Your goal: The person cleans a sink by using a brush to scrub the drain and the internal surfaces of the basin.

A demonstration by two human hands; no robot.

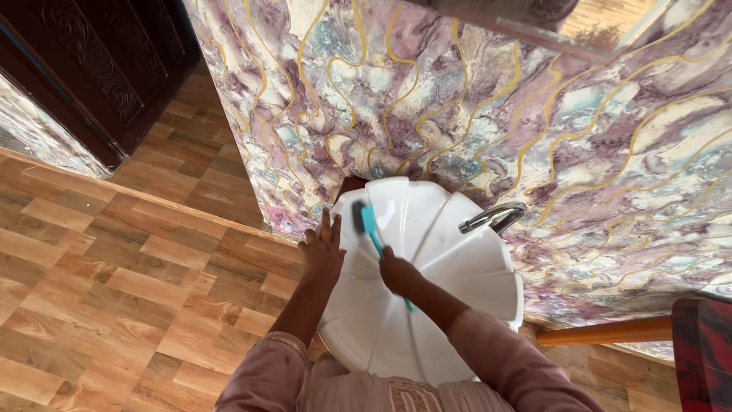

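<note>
Chrome tap [496, 217] juts over the white basin [465, 275] at its wall edge; your right hand [398, 271] grips the teal brush [368, 226], left hand [322, 255] flat, fingers spread, on the rim.

Left hand [322, 255] flat, fingers spread; right hand [399, 271] fisted.

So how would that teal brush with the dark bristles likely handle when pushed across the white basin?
The teal brush looks like thin moulded plastic, so probably light and fairly stiff. The right hand grips its handle; the glossy white basin may let the bristles slide easily. The left hand rests on the rim, the basin seemingly fixed.
</note>
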